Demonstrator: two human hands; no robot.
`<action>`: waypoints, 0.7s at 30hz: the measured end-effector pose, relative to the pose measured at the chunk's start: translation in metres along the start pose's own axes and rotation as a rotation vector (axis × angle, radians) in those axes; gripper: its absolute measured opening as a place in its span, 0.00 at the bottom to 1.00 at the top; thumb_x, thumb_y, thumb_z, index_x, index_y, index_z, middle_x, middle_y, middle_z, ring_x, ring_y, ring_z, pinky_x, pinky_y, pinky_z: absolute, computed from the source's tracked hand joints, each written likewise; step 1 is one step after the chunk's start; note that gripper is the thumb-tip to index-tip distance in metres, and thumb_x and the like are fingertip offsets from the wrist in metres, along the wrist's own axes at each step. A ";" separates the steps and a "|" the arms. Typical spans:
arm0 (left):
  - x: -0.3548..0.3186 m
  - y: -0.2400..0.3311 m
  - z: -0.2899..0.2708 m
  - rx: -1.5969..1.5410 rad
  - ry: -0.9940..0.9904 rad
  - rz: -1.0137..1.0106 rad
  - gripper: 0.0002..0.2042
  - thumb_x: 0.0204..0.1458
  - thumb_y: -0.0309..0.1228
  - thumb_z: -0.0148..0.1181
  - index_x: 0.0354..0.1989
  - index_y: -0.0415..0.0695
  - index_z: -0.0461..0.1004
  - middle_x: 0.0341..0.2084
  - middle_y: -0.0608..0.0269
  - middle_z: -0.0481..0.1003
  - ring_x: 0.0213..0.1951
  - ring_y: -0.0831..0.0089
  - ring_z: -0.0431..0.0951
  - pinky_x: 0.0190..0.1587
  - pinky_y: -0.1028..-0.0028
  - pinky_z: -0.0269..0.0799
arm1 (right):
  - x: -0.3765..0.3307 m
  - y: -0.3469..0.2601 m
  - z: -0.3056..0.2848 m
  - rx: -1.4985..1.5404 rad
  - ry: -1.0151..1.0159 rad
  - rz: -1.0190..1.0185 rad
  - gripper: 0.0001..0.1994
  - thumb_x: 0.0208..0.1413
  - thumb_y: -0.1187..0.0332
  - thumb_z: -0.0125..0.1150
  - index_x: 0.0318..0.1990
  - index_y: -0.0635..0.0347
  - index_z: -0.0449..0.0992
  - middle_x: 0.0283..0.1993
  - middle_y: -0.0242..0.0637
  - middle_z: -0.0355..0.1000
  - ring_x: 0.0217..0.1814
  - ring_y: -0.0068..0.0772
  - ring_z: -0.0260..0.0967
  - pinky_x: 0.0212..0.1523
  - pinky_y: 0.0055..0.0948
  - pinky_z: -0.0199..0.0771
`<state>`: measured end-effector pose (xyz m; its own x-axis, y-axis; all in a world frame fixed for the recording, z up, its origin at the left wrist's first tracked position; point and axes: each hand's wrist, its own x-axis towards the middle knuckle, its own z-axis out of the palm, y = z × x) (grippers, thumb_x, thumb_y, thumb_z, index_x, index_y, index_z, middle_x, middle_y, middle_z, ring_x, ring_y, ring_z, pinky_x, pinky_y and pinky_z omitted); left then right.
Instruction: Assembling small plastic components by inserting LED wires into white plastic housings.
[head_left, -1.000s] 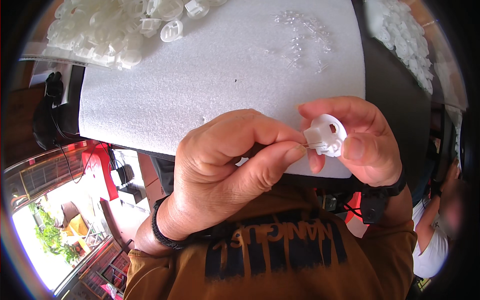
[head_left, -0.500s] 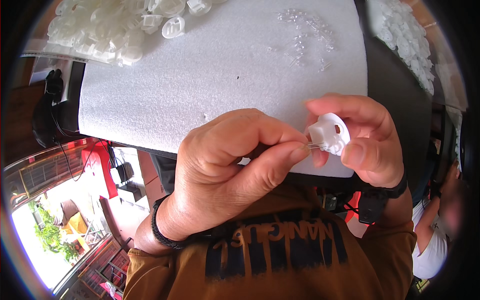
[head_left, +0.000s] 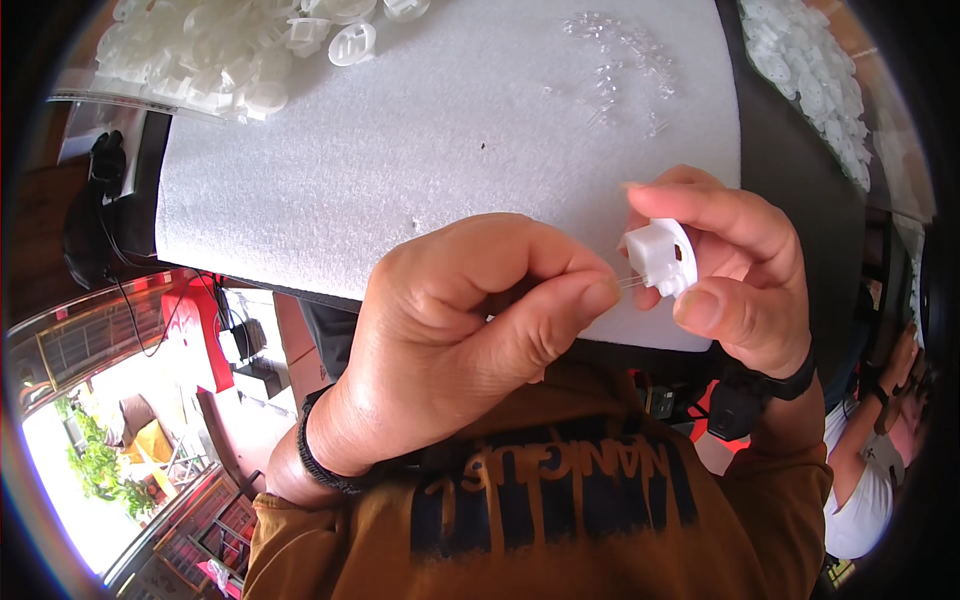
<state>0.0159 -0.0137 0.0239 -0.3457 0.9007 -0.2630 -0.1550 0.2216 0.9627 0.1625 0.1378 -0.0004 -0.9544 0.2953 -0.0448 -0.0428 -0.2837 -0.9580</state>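
My right hand (head_left: pixel 755 265) holds a small white plastic housing (head_left: pixel 655 252) between thumb and fingers. It has a round flange, a boxy block and a small rectangular opening. Thin wire leads (head_left: pixel 631 282) run from the housing's lower side to my left hand (head_left: pixel 465 330), whose thumb and forefinger pinch their ends. What else those fingertips cover is hidden. Both hands are above the near right edge of a white foam sheet (head_left: pixel 370 160).
White plastic housings lie heaped in a clear tray (head_left: pixel 195 65) at the far left, with a loose one (head_left: pixel 352 44) beside it. Small clear components with leads (head_left: pixel 640 70) are scattered far right on the foam. More white parts (head_left: pixel 805 80) sit beyond. Another person (head_left: pixel 865 480) is at right.
The gap between my left fingertips and the housing has widened slightly, showing more of the wire leads. My right hand has shifted a little up with the housing.
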 end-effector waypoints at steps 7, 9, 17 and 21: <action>0.003 -0.004 -0.002 0.274 0.023 0.270 0.05 0.49 0.26 0.60 0.29 0.35 0.74 0.20 0.65 0.71 0.16 0.85 0.65 0.20 0.85 0.60 | 0.000 -0.001 -0.001 -0.113 0.013 -0.011 0.29 0.47 0.62 0.63 0.54 0.71 0.64 0.41 0.39 0.64 0.39 0.25 0.65 0.38 0.21 0.68; 0.003 -0.005 -0.001 0.329 0.042 0.322 0.04 0.49 0.24 0.59 0.30 0.35 0.74 0.20 0.65 0.71 0.17 0.85 0.66 0.20 0.85 0.60 | 0.002 -0.001 0.001 -0.092 0.023 0.013 0.29 0.47 0.62 0.63 0.53 0.71 0.65 0.41 0.39 0.64 0.39 0.25 0.65 0.37 0.21 0.68; 0.005 -0.004 0.003 0.227 0.029 0.205 0.03 0.50 0.23 0.59 0.30 0.36 0.74 0.20 0.67 0.70 0.19 0.87 0.66 0.21 0.86 0.60 | 0.001 0.003 0.002 -0.070 0.014 -0.006 0.28 0.47 0.62 0.63 0.52 0.73 0.65 0.40 0.38 0.64 0.39 0.24 0.65 0.38 0.20 0.67; 0.008 -0.007 0.005 0.298 0.035 0.293 0.04 0.49 0.23 0.59 0.30 0.36 0.73 0.21 0.68 0.70 0.20 0.86 0.66 0.23 0.86 0.62 | 0.002 0.003 0.002 -0.101 0.030 -0.011 0.27 0.47 0.64 0.63 0.52 0.73 0.65 0.40 0.38 0.64 0.40 0.23 0.65 0.39 0.20 0.67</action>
<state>0.0186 -0.0059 0.0155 -0.3676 0.9296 0.0276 0.2277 0.0612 0.9718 0.1599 0.1355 -0.0030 -0.9447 0.3253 -0.0409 -0.0219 -0.1871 -0.9821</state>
